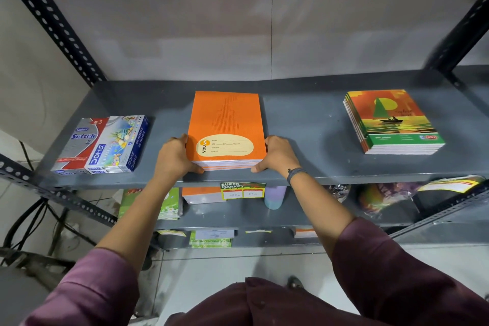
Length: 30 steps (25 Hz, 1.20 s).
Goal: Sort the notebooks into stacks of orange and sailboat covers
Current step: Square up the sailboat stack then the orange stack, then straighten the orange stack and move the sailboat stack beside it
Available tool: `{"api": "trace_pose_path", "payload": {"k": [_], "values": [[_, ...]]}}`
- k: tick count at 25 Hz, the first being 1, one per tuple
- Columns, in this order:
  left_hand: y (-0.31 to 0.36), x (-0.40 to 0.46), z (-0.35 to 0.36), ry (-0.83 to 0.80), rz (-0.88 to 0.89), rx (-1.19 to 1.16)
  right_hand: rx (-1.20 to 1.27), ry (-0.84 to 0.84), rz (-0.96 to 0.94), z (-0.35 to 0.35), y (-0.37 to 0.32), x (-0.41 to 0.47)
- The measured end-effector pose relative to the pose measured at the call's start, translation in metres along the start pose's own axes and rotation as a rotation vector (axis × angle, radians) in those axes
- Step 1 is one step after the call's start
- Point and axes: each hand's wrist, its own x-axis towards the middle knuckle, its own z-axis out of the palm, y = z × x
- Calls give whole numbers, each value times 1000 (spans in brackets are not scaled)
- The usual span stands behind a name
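A stack of orange notebooks lies in the middle of the grey metal shelf, its cream label toward me. My left hand grips the stack's near left corner and my right hand grips its near right corner, thumbs on the side edges and fingers curled under the front. A stack of sailboat-cover notebooks rests on the same shelf to the right, apart from both hands.
Boxes of oil pastels sit at the shelf's left. A price tag hangs on the front edge. The lower shelf holds more orange notebooks, green packs, a pastel cup and bags. Slotted uprights frame both sides.
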Motion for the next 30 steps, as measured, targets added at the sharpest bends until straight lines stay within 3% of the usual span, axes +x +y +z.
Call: {"api": "trace_pose_path", "payload": {"k": [5, 13, 15, 18, 21, 24, 30], "values": [[4, -6, 4, 46, 10, 22, -1, 10, 8, 2, 2, -2], [7, -1, -1, -53, -37, 4, -8, -61, 8, -2, 2, 2], [2, 1, -3, -141, -43, -180, 168, -147, -20, -5, 4, 2], [-9, -2, -2, -227, -79, -776, 631, -231, -59, -5, 6, -3], [-13, -3, 5, -215, -221, -1269, 759, -180, -62, 4, 4, -5], [-11, 1, 12, -145, -267, -1303, 753, -169, -67, 7, 4, -6], [-10, -4, 22, -68, -194, -1128, 644, -127, -95, 6, 8, -7]]}}
